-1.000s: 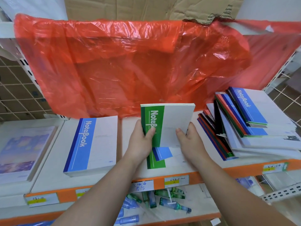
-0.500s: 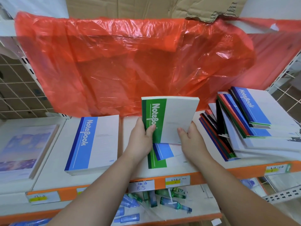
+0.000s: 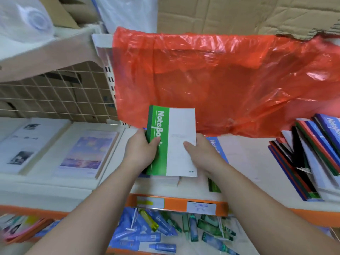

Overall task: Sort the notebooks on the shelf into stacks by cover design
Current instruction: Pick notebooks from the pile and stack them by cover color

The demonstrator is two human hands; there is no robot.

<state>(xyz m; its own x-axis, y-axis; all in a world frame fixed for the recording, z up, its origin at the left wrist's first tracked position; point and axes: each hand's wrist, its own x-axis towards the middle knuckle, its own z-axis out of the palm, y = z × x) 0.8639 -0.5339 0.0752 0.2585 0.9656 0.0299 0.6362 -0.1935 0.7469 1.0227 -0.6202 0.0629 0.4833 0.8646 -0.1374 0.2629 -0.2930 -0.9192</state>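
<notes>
Green notebook [image 3: 172, 142] above shelf [image 3: 176, 203], left hand [image 3: 141, 150] gripping spine, right hand [image 3: 200, 153] clasping its right edge

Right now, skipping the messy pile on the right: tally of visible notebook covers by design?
Green band: 2, the held notebook and a green strip near the shelf edge
Blue band: 1, the blue notebook partly behind the right hand
Sky picture: 1, the sky cover
Black-and-white photos: 1, the photo cover
Total: 5. Anything beneath the held notebook is hidden.
</notes>
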